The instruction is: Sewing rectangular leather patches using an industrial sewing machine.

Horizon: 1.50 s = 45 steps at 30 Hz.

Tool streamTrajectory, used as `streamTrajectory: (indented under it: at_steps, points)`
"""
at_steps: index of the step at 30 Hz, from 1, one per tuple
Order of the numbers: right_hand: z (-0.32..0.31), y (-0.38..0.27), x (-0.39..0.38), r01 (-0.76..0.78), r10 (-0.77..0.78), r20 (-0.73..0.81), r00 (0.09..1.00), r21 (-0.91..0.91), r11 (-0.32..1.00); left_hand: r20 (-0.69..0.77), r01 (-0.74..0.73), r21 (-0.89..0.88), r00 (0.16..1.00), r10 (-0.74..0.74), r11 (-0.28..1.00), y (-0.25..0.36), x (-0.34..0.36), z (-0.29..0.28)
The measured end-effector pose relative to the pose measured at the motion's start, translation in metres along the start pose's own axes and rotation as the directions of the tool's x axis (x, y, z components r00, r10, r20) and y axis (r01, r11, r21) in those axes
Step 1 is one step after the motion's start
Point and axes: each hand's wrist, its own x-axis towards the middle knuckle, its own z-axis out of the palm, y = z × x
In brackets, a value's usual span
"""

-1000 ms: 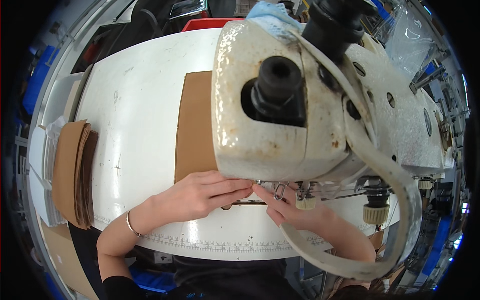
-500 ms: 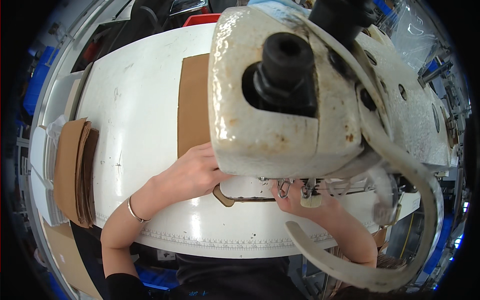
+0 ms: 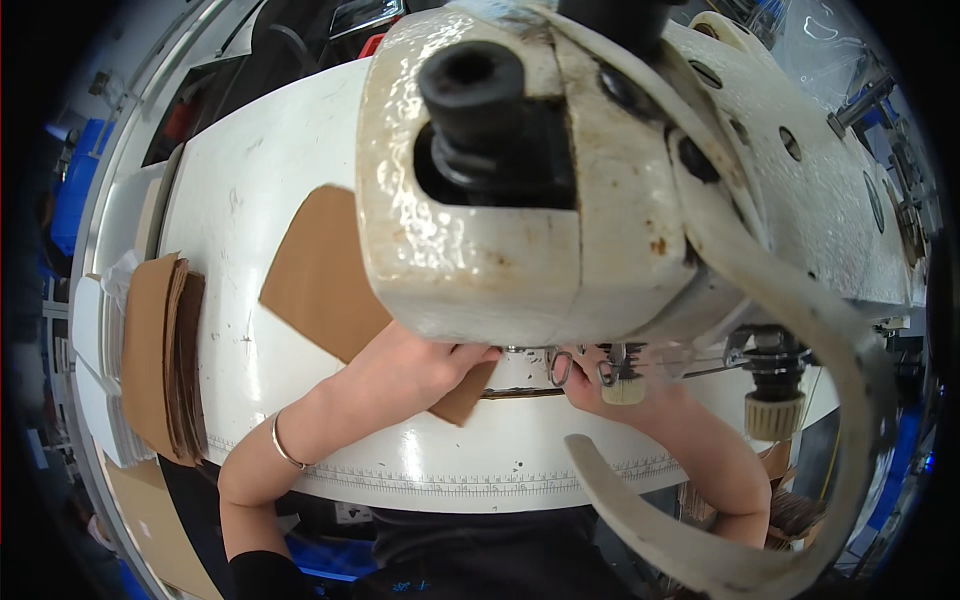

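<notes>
A brown flat panel (image 3: 325,275), leather-like or card-like, lies slantwise on the white sewing machine table, partly under the machine head (image 3: 470,270). My left hand (image 3: 435,370) rests over the panel with thumb and fingers closed together; a brown corner (image 3: 466,398) shows below it. Right of the machine's wire hooks (image 3: 562,367), my right hand (image 3: 630,390) is bent in under the head, its fingers partly hidden by the metal parts. A thin dark-edged brown strip (image 3: 525,393) runs between my hands. The needle area is hidden.
Stacked brown panels (image 3: 150,360) and white sheets (image 3: 97,370) stand at the table's left edge. A ruler scale (image 3: 440,485) lines the near edge. A thick pale curved tube (image 3: 690,545) hangs at right, beside a knurled knob (image 3: 775,410).
The brown panel has turned from upright to slanted, its far end swinging left and nearer. My left hand has shifted slightly right. The machine appears further left as the view moved.
</notes>
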Motion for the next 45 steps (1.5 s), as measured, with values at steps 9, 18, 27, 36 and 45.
streamTrajectory:
  at_steps: [9, 18, 27, 36, 45]
  points:
    - [-0.022, 0.004, 0.018, -0.047, -0.085, 0.347, 0.934, 0.356, 0.933, -0.078, -0.139, -0.052, 0.988, 0.135, 0.989, 0.017, -0.019, 0.012]
    - [-0.006, 0.005, 0.016, 0.391, -0.391, 0.06, 0.919, 0.006, 0.92, 0.016, -0.086, -0.127, 0.996, 0.088, 0.988, -0.002, -0.02, 0.008]
    - [-0.004, -0.01, 0.004, -0.001, 0.02, 0.092, 0.996, -0.21, 0.978, -0.136, 0.067, -0.044, 0.988, -0.072, 0.997, -0.021, 0.002, 0.0]
    - [0.001, -0.009, 0.004, -0.345, 0.331, 0.109, 0.937, 0.422, 0.838, -0.205, -0.048, -0.046, 0.978, 0.038, 0.998, -0.042, 0.001, 0.022]
    - [-0.006, -0.007, 0.011, 0.062, -0.058, -0.047, 0.997, 0.071, 0.996, -0.28, 0.265, -0.095, 0.918, -0.281, 0.96, -0.07, -0.002, -0.018]
